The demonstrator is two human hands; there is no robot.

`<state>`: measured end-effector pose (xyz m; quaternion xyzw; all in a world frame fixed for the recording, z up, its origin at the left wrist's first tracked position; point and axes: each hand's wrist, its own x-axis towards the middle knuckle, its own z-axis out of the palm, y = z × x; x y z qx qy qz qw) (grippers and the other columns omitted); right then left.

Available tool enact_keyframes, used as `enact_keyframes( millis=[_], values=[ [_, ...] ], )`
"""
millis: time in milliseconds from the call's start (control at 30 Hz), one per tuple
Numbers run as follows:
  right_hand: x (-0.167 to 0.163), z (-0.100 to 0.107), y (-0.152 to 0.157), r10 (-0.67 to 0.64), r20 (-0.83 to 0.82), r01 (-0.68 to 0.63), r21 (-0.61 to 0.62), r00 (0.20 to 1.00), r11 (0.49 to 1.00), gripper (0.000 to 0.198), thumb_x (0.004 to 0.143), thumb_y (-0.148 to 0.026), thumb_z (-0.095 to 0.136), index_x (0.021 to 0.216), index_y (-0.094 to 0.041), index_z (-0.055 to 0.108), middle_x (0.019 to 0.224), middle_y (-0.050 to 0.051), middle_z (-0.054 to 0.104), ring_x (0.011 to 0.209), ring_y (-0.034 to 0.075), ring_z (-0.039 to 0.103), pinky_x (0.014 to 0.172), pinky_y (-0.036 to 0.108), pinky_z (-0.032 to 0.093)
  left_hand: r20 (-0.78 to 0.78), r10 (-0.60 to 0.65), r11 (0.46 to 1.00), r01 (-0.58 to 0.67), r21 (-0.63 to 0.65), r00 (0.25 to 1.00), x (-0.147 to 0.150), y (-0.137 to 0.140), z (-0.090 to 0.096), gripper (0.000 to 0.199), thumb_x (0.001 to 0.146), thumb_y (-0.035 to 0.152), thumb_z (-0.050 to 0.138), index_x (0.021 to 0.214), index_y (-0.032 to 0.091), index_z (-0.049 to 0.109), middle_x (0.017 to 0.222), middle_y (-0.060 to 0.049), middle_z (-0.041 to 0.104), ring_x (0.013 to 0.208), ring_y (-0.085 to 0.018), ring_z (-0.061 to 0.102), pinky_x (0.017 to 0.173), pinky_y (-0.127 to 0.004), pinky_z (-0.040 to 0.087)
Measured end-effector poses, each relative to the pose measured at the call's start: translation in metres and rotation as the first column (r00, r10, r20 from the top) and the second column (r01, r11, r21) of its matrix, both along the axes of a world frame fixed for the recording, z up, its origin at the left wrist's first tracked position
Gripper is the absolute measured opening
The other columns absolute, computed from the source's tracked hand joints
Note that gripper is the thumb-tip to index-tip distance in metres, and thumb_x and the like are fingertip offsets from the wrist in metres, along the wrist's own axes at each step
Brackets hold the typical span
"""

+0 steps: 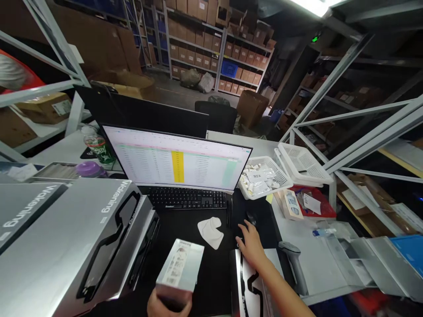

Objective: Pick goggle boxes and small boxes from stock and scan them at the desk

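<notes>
My left hand (167, 306) shows at the bottom edge, gripping a small grey product box (180, 267) held upright over the black desk mat (198, 281). My right hand (251, 242) reaches forward with fingers spread, resting near a black mouse (251, 218) just right of the black keyboard (187, 198). Under my right forearm lies a flat silver box with a black handle print (247, 281). A monitor (176, 160) showing a spreadsheet with a yellow column stands behind the keyboard. A white cloth-like piece (211, 231) lies on the mat between my hands.
Large silver boxes (76, 242) are stacked at the left. A barcode scanner (294, 264) stands at the right. White baskets (264, 178) (304, 163) with small packets, a red tray (313, 204), a green bottle (97, 145) and metal shelving surround the desk.
</notes>
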<state>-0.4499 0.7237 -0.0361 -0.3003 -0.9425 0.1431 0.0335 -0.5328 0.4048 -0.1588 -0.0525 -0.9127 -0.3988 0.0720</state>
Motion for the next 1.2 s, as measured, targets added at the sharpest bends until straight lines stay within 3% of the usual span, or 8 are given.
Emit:
enact_keyframes(
  millis=[167, 333, 433, 567, 733, 867, 1033, 1200],
  values=[
    [-0.002, -0.003, 0.04, -0.121, -0.041, 0.122, 0.039, 0.992, 0.992, 0.049, 0.099, -0.03, 0.052, 0.144, -0.011, 0.062, 0.156, 0.022, 0.048, 0.146, 0.036, 0.047, 0.121, 0.05, 0.041, -0.106, -0.065, 0.991, 0.051, -0.123, 0.992, -0.022, 0.003, 0.025, 0.095, 0.076, 0.066, 0.059, 0.144, 0.003, 0.045, 0.126, -0.027, 0.063, 0.118, -0.044, 0.063, 0.105, -0.056, 0.052],
    [-0.008, -0.003, 0.056, -0.173, -0.059, 0.177, 0.072, 0.983, 0.981, 0.05, 0.096, -0.026, 0.05, 0.142, -0.01, 0.062, 0.154, 0.022, 0.049, 0.144, 0.036, 0.049, 0.119, 0.049, 0.042, -0.028, 0.029, 0.973, -0.035, -0.23, 0.999, -0.044, 0.013, 0.074, 0.101, 0.075, 0.074, 0.05, 0.144, -0.001, 0.046, 0.119, -0.027, 0.064, 0.116, -0.045, 0.062, 0.106, -0.058, 0.051],
    [-0.004, -0.002, 0.047, -0.132, -0.024, 0.134, 0.063, 0.991, 0.989, 0.049, 0.096, -0.027, 0.048, 0.14, -0.013, 0.064, 0.153, 0.02, 0.053, 0.14, 0.035, 0.052, 0.118, 0.05, 0.043, -0.029, 0.041, 0.936, -0.049, -0.349, 0.999, -0.047, 0.017, 0.089, 0.095, 0.082, 0.07, 0.045, 0.145, 0.0, 0.046, 0.119, -0.025, 0.063, 0.113, -0.044, 0.06, 0.104, -0.056, 0.051],
    [0.017, -0.004, 0.016, -0.068, 0.01, 0.069, -0.005, 0.998, 0.998, 0.05, 0.094, -0.027, 0.048, 0.139, -0.016, 0.066, 0.152, 0.017, 0.054, 0.142, 0.035, 0.052, 0.118, 0.05, 0.044, -0.101, 0.069, 0.894, -0.106, -0.436, 0.993, -0.037, 0.02, 0.085, 0.092, 0.091, 0.067, 0.035, 0.144, -0.007, 0.046, 0.121, -0.029, 0.056, 0.111, -0.045, 0.057, 0.099, -0.057, 0.054],
    [0.048, -0.009, -0.014, 0.005, -0.021, -0.008, -0.139, 1.0, 0.99, 0.053, 0.094, -0.028, 0.047, 0.144, -0.02, 0.062, 0.162, 0.014, 0.046, 0.148, 0.029, 0.048, 0.123, 0.043, 0.041, -0.221, 0.065, 0.909, -0.149, -0.389, 0.973, -0.024, 0.021, 0.071, 0.071, 0.098, 0.06, 0.044, 0.135, 0.002, 0.06, 0.13, -0.027, 0.047, 0.123, -0.044, 0.052, 0.102, -0.057, 0.054],
    [0.056, -0.004, -0.019, 0.012, 0.141, 0.008, -0.139, 0.99, 0.99, 0.062, 0.094, -0.039, 0.054, 0.152, -0.019, 0.055, 0.161, 0.016, 0.047, 0.148, 0.033, 0.048, 0.124, 0.049, 0.038, -0.277, 0.028, 0.918, -0.135, -0.374, 0.96, -0.02, 0.023, 0.067, 0.058, 0.101, 0.05, 0.049, 0.129, 0.001, 0.066, 0.14, -0.032, 0.039, 0.134, -0.047, 0.046, 0.106, -0.061, 0.051],
    [0.046, 0.006, -0.035, 0.036, 0.227, -0.027, -0.045, 0.973, 0.999, 0.053, 0.09, -0.044, 0.062, 0.137, -0.018, 0.067, 0.134, 0.019, 0.068, 0.133, 0.041, 0.059, 0.125, 0.063, 0.029, -0.218, 0.042, 0.922, -0.122, -0.368, 0.975, -0.014, 0.023, 0.065, 0.059, 0.102, 0.046, 0.048, 0.137, 0.001, 0.06, 0.155, -0.035, 0.022, 0.142, -0.05, 0.039, 0.106, -0.061, 0.051],
    [0.041, -0.005, -0.055, 0.029, 0.104, -0.023, -0.061, 0.994, 0.998, 0.044, 0.082, -0.043, 0.068, 0.124, -0.029, 0.071, 0.13, 0.015, 0.071, 0.131, 0.043, 0.059, 0.125, 0.064, 0.031, -0.074, 0.008, 0.918, -0.036, -0.395, 0.997, -0.021, 0.014, 0.072, 0.062, 0.099, 0.042, 0.052, 0.143, -0.003, 0.054, 0.148, -0.034, 0.033, 0.137, -0.049, 0.041, 0.11, -0.061, 0.047]
  ],
)
